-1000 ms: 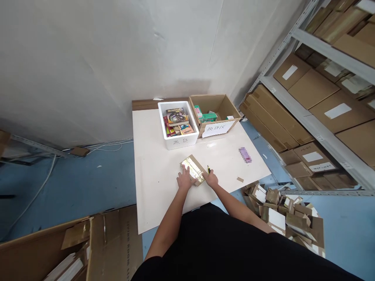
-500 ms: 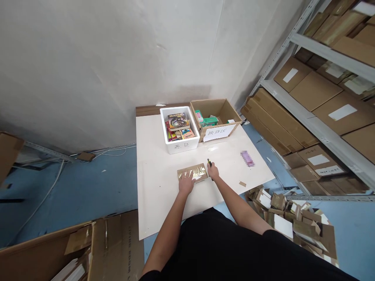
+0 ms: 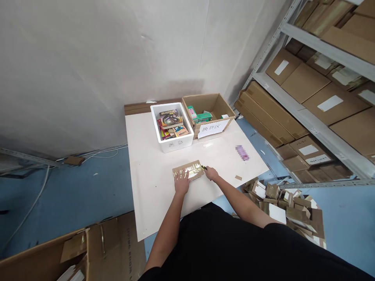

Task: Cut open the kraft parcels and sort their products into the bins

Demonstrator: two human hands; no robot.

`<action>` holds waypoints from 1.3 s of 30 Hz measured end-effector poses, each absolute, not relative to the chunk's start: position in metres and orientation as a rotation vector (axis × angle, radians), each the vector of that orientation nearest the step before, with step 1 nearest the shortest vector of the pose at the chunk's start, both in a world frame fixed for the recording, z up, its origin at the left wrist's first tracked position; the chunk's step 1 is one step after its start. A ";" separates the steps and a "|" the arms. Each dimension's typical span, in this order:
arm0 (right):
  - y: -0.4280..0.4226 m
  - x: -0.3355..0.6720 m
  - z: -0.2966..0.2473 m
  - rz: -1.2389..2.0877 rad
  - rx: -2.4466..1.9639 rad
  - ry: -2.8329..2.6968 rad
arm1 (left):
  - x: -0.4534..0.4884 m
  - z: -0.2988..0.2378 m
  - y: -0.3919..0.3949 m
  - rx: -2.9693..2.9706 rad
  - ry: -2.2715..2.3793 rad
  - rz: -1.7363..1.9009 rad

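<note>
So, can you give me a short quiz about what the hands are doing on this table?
1. The left hand presses on: A) a flat taped cardboard parcel, B) a purple item, C) a paper label.
2. True or false: the white foam bin of books stands right of the open cardboard box.
3. Fill in: the right hand holds a small yellow-black tool at the parcel's ____ end.
Key: 1 A; 2 false; 3 right.

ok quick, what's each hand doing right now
Left hand: open, pressed flat on the taped cardboard packet.
Right hand: closed on a small yellow-and-black tool, tip at the packet's right end.
</note>
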State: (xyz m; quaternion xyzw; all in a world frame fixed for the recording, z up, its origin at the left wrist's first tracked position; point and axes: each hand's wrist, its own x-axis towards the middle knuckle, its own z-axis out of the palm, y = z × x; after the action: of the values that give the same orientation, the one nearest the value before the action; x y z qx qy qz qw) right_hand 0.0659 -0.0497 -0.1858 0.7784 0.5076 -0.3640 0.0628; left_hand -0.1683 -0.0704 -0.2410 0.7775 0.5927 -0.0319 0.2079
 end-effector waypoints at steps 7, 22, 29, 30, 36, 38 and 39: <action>-0.057 0.065 -0.181 -1.010 2.402 1.619 | -0.168 -0.236 -0.072 2.154 1.626 -0.075; -0.057 0.066 -0.171 -1.146 2.258 1.582 | -0.164 -0.222 -0.073 2.097 1.648 -0.131; -0.075 0.072 -0.168 -1.123 2.226 1.549 | -0.161 -0.220 -0.075 2.098 1.665 -0.134; -0.078 0.075 -0.167 -1.150 2.237 1.526 | -0.161 -0.218 -0.075 2.096 1.663 -0.132; -0.104 0.056 -0.188 -1.154 2.677 1.348 | -0.171 -0.200 -0.051 2.107 1.642 -0.058; -0.104 0.036 -0.199 -1.232 2.713 1.257 | -0.179 -0.196 -0.040 2.102 1.661 -0.060; -0.101 0.027 -0.203 -1.259 2.722 1.222 | -0.183 -0.194 -0.036 2.090 1.668 -0.090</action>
State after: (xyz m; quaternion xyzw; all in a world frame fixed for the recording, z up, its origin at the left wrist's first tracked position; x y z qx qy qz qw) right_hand 0.0272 -0.1006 -0.2031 0.8396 0.3769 -0.3882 -0.0483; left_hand -0.1831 -0.0364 -0.1944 0.7600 0.6066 -0.0329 0.2307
